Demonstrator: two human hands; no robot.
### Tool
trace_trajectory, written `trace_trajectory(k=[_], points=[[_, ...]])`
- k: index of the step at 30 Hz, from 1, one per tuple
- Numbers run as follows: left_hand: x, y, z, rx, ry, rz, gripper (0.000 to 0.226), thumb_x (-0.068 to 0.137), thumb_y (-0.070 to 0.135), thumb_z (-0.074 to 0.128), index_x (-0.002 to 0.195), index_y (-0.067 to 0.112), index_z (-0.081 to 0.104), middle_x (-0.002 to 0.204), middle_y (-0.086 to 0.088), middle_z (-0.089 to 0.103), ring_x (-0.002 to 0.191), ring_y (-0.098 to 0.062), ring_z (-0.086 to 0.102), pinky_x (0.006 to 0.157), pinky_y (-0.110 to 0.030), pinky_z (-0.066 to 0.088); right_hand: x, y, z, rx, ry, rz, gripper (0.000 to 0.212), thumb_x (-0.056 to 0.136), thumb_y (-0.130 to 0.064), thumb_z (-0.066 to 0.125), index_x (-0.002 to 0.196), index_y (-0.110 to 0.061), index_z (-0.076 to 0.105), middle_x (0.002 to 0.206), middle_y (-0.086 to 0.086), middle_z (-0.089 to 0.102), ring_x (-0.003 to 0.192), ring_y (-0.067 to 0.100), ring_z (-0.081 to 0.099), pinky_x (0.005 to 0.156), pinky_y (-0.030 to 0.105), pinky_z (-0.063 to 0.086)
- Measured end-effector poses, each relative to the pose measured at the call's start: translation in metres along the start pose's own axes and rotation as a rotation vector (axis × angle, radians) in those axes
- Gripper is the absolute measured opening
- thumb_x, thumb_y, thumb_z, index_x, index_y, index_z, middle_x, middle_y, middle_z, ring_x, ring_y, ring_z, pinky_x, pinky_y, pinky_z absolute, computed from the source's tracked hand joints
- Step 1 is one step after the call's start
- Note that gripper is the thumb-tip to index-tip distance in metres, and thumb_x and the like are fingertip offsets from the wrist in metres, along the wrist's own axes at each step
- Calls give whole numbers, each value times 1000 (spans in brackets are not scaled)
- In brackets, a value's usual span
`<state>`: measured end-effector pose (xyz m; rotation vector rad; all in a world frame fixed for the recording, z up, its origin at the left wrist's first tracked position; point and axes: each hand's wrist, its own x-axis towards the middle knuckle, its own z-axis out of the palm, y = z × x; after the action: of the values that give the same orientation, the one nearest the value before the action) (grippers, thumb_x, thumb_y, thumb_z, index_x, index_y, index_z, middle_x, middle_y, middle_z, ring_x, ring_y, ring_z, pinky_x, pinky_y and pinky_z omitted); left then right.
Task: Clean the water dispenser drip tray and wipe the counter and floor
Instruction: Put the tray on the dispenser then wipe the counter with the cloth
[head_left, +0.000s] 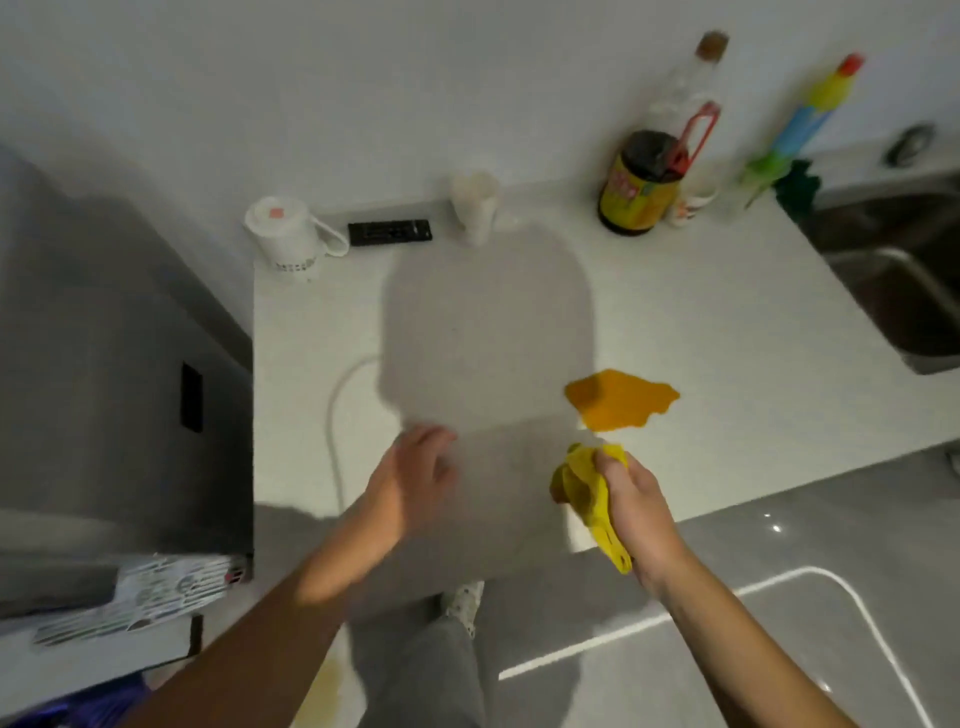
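Counter (701, 312), white and lit from behind the person, carries an orange spill (621, 399) near its front edge, right of centre. The right hand (631, 506) hovers just short of that puddle, fingers curled tight round a bunched yellow cloth (587, 499) whose tail hangs down past the counter's edge. The left hand (415, 475) sits over the counter front with fingers loosely spread and holding nothing; it is motion-blurred, so I can't say whether it touches the surface.

What could go wrong: a balled-up cloth may push the liquid rather than soak it, and the puddle lies close enough to the edge that one sweep toward the body would send it onto the floor (727, 623). The white cable (335, 415) looping across the counter on the left could get wet if the wipe runs wide. A yellowish patch (324, 680) already shows on the floor by the person's leg, possibly more of the same liquid, though it's dim down there.

The grey appliance (104, 364) at left may be the water dispenser, but its front is turned away and no drip tray shows. The sink (893, 291) is cut off at the right edge. At the back stand a white mug (283, 236), a pale cup (475, 205), a dark sauce jar (639, 182) and a tall bottle (685, 93), their labels too soft to read.
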<state>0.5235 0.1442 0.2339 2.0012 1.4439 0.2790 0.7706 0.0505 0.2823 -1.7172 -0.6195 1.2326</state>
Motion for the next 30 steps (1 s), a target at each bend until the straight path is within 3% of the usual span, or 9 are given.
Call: trace_trajectory(k=[3, 5, 9, 13, 17, 20, 22, 26, 30], points=[[63, 35, 23, 11, -59, 50, 60, 92, 21, 67, 149, 10, 53, 158, -12, 47, 147, -27, 41, 120, -36, 33, 32, -25, -55, -214, 160, -56, 27, 105, -25, 51, 90, -13, 71, 75, -1, 75, 72, 14, 71, 68, 27, 55], [105, 51, 36, 68, -94, 135, 68, 93, 29, 67, 155, 13, 44, 166, -10, 34, 153, -27, 29, 125, -38, 25, 57, -37, -92, -417, 212, -102, 24, 104, -33, 54, 86, -21, 64, 76, -3, 72, 74, 16, 69, 70, 34, 53], [151, 64, 51, 241, -53, 267, 61, 96, 32, 57, 152, 8, 48, 163, -15, 39, 152, -34, 31, 126, -44, 21, 105, -44, -153, -1032, 168, -311, 29, 101, -52, 49, 85, -29, 40, 74, -1, 57, 68, 25, 56, 60, 40, 41], [158, 55, 62, 375, -7, 353, 59, 99, 35, 48, 152, 9, 48, 161, -15, 42, 150, -37, 35, 124, -53, 24, 140, -17, -179, -1440, 30, -392, 39, 100, -51, 53, 113, -15, 62, 101, 14, 66, 90, 39, 61, 77, 45, 49], [163, 51, 70, 413, 23, 364, 60, 101, 37, 44, 155, 12, 43, 163, -13, 39, 153, -34, 31, 125, -51, 22, 147, 12, -180, -1378, 65, -407, 38, 93, -47, 65, 106, -11, 66, 105, 15, 67, 97, 40, 61, 87, 47, 46], [163, 50, 72, 426, 32, 348, 61, 102, 39, 41, 158, 15, 38, 165, -11, 37, 155, -32, 27, 127, -50, 19, 151, 22, -182, -1335, 62, -458, 58, 97, -55, 48, 133, -11, 60, 130, 16, 62, 114, 38, 58, 97, 51, 49], [164, 50, 74, 417, 33, 334, 61, 102, 40, 41, 158, 16, 38, 165, -10, 36, 156, -30, 25, 126, -51, 19, 156, 22, -182, -1314, 28, -469, 70, 97, -56, 51, 149, -9, 47, 148, 16, 52, 130, 38, 53, 108, 50, 45], [165, 50, 76, 413, 54, 328, 61, 100, 39, 44, 157, 19, 39, 166, -8, 35, 156, -29, 25, 127, -50, 20, 186, 12, -190, -1355, -199, -385, 120, 82, -81, 49, 164, -7, 0, 171, 8, -4, 159, 29, 0, 128, 44, 6], [166, 51, 76, 454, 50, 292, 63, 99, 41, 44, 158, 23, 34, 167, -7, 34, 156, -28, 24, 128, -49, 18, 235, -18, -187, -1503, -436, -454, 137, 69, -90, 44, 161, -7, -14, 170, 16, -19, 157, 30, -17, 128, 49, 0]])
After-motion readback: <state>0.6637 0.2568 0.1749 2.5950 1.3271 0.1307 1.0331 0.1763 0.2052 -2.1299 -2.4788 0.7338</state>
